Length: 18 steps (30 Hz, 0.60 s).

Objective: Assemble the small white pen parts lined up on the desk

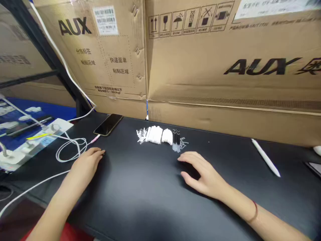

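Just beyond both hands, white pen parts (154,135) and black refills (176,140) lie clustered on a black mat (140,201). The left hand (86,164) and right hand (203,175) rest empty, slightly curled.

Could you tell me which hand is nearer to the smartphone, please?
Left: the left hand rests in front of the smartphone, while the right hand lies farther to its right.

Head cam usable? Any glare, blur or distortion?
Head view: wide-angle distortion makes the cardboard boxes lean; pale sheen on the black desk; soft shadows under the left hand and right hand; the small white parts look too soft to separate cleanly.
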Each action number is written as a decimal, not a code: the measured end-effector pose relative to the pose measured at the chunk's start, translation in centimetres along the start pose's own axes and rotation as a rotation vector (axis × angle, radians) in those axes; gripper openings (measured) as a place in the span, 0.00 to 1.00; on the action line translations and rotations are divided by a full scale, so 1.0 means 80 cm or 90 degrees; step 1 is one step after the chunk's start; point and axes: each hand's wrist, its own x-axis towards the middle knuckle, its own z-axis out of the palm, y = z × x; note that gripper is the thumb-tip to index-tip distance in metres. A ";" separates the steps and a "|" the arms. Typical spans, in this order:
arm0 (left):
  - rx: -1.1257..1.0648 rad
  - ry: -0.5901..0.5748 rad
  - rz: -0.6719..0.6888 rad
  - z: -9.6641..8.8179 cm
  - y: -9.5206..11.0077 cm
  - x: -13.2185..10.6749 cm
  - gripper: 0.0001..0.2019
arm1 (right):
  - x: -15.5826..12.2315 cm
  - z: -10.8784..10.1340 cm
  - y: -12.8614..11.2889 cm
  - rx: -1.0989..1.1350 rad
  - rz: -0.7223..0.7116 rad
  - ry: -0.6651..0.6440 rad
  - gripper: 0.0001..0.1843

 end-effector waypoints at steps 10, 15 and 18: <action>-0.200 -0.062 0.018 -0.009 0.075 0.075 0.14 | -0.003 0.000 -0.002 0.004 0.023 -0.024 0.16; -0.260 -0.065 -0.003 -0.004 0.107 0.103 0.09 | -0.002 0.000 -0.002 -0.006 0.047 -0.011 0.15; -0.275 -0.063 0.021 -0.001 0.109 0.102 0.11 | -0.001 -0.001 -0.003 -0.001 0.068 -0.008 0.14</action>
